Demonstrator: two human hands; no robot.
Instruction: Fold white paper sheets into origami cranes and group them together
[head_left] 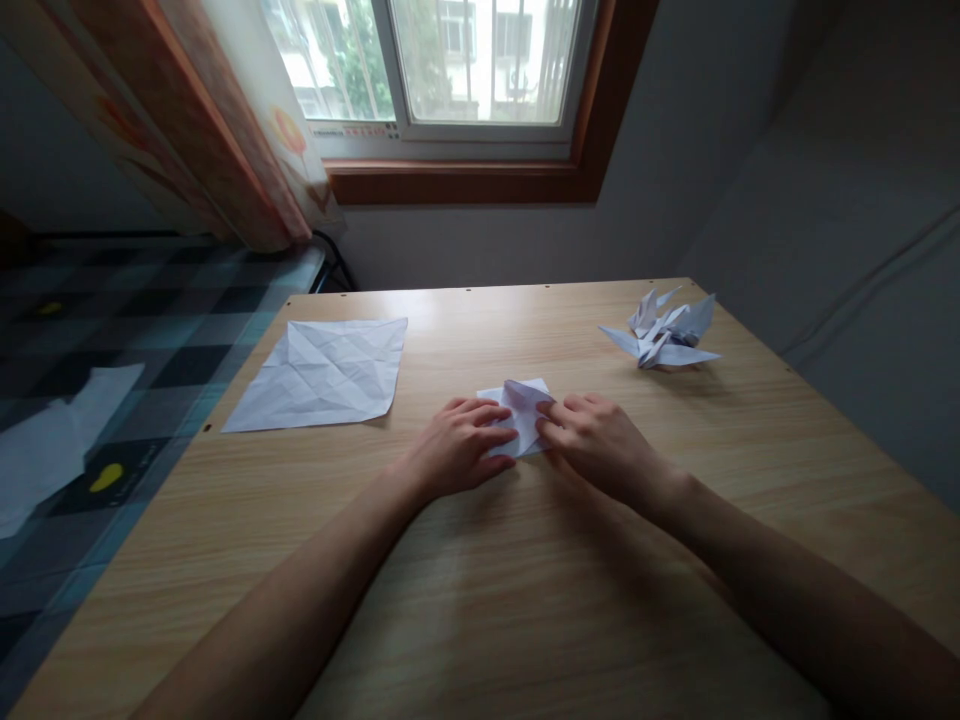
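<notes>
A small piece of folded white paper (pixel 526 408) lies on the wooden table, one flap lifted in the middle. My left hand (pixel 466 445) rests flat across its left part, fingers stretched out and pressing it down. On the other side, the fingers of my right hand (pixel 592 437) are closed on the right edge of the raised flap. The right fingertips and thumb are partly hidden, so the exact pinch is hard to see.
A creased white sheet (pixel 337 370) lies at the table's (pixel 465 600) far left. Folded paper cranes (pixel 664 335) stand at the back right. To the left, more white paper (pixel 60 440) lies on a checked bedspread (pixel 187 330). A window (pixel 480 70) is beyond the table.
</notes>
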